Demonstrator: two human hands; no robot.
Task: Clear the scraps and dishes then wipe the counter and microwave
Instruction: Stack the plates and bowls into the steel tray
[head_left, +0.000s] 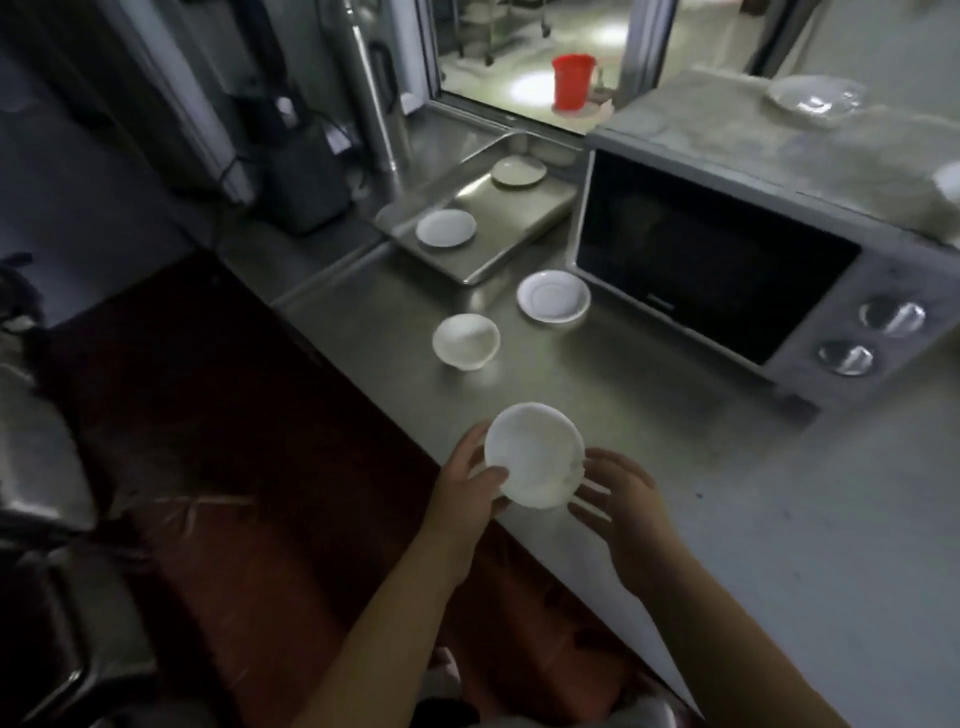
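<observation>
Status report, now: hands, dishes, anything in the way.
Left hand grips white dish, right hand open beside it. Bowl and saucer on counter. Path clear.

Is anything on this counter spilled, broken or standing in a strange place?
Nothing looks spilled or broken. One oddity: a white dish sits on top of the microwave, on its cloth cover, apart from the dishes on the counter and in the metal tray.
</observation>
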